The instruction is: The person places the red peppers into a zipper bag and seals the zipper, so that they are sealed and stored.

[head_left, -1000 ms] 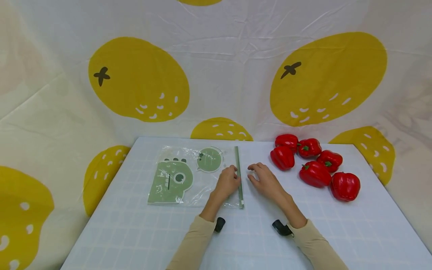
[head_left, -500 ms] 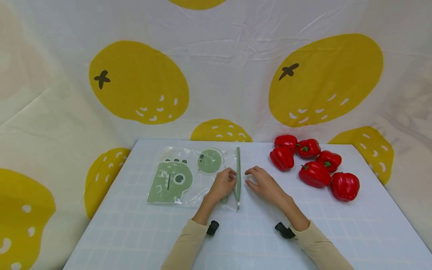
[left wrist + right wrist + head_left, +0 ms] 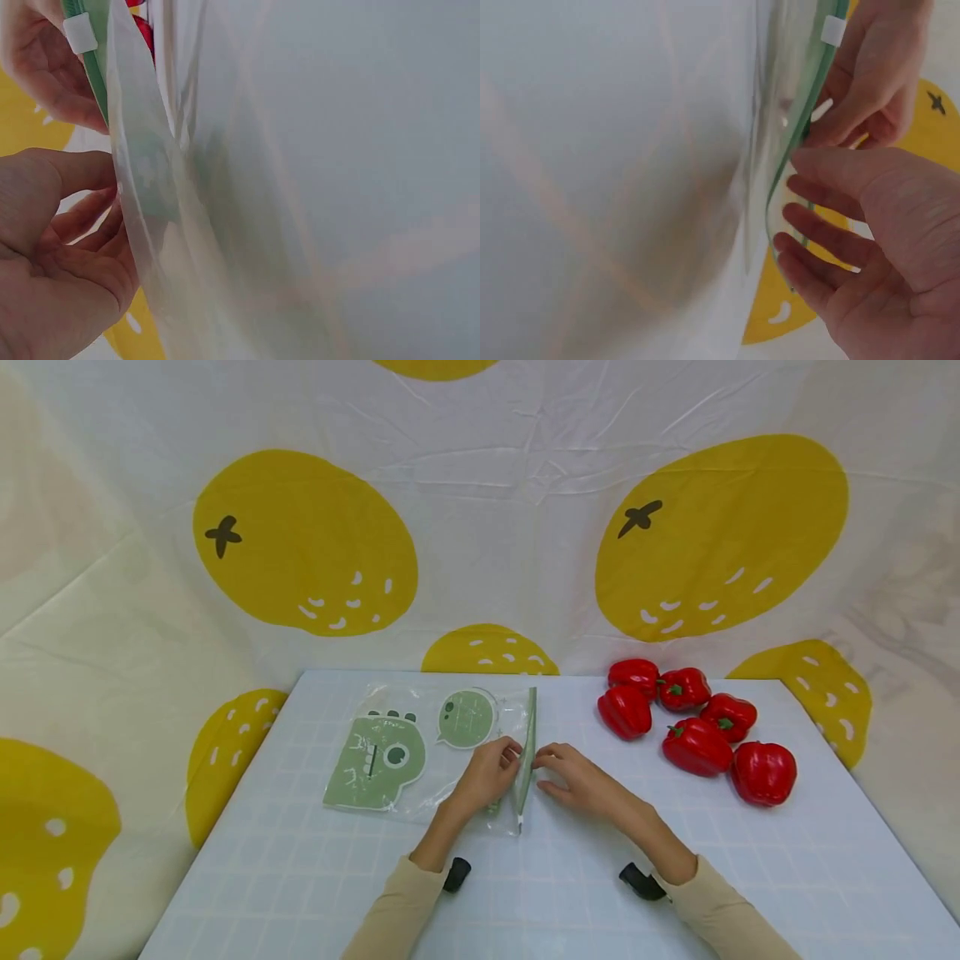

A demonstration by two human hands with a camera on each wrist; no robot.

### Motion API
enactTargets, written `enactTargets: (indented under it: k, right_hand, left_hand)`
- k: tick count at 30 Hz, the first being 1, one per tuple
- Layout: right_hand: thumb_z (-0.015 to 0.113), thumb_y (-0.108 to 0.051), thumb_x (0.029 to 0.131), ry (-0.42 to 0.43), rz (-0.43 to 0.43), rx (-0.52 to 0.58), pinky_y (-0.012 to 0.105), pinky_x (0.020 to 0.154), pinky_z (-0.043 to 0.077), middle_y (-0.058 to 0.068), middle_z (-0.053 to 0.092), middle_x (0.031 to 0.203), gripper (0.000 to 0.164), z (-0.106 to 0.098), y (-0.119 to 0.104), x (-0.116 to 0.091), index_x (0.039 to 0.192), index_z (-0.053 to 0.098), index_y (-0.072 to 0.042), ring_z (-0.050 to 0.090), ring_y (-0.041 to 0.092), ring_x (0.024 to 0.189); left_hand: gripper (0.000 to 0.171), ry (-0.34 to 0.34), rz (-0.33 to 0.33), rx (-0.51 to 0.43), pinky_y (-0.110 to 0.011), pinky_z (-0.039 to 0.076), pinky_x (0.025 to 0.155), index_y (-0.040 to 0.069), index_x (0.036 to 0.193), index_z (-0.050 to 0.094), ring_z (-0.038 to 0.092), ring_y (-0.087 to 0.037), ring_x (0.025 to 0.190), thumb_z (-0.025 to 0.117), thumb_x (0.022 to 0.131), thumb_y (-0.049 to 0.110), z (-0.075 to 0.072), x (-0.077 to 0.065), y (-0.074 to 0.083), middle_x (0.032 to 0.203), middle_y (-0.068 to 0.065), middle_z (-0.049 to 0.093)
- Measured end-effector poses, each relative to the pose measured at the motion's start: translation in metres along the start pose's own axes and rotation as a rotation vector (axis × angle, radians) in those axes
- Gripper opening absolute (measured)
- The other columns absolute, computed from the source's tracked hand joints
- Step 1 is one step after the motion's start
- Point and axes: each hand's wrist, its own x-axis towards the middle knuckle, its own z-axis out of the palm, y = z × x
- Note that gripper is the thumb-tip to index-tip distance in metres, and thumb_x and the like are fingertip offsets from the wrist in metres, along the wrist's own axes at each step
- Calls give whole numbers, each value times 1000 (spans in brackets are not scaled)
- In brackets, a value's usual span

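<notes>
A clear slider zip bag (image 3: pixel 442 777) with a green cartoon creature print lies on the table, its green zip edge (image 3: pixel 529 735) raised and standing on its side. My left hand (image 3: pixel 487 772) pinches the film just left of that edge, thumb and fingers closed on it in the left wrist view. From the other side my right hand (image 3: pixel 581 783) reaches in, its loosely bent fingertips (image 3: pixel 784 240) right at the green zip strip (image 3: pixel 810 112). A white slider (image 3: pixel 833 30) sits near the strip's near end.
Several red bell peppers (image 3: pixel 697 747) are grouped at the back right of the table (image 3: pixel 570 893). Behind the table hangs a pale cloth (image 3: pixel 510 527) with large yellow fruit prints.
The bag's zip edge, flat before, has been lifted upright and drawn slightly left by my left hand. My right hand has moved left and down to the edge.
</notes>
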Motion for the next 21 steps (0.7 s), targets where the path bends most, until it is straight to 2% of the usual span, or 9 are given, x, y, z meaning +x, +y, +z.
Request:
enactTargets:
  k: [11, 21]
  right_hand:
    - [74, -5, 92, -16, -89, -32, 47, 102, 52, 14, 63, 125, 30, 5, -7, -8, 121, 69, 0, 59, 32, 121]
    - [72, -9, 96, -79, -43, -19, 46, 104, 51, 13, 65, 128, 31, 9, -8, -9, 125, 68, 1, 61, 29, 121]
  left_hand:
    - [13, -56, 52, 37, -29, 57, 74, -4, 109, 67, 66, -22, 83, 66, 96, -4, -11, -9, 2, 92, -11, 68]
    - [13, -40, 78, 41, -29, 58, 74, -4, 109, 67, 66, -22, 83, 65, 96, -3, -17, -15, 3, 92, -10, 68]
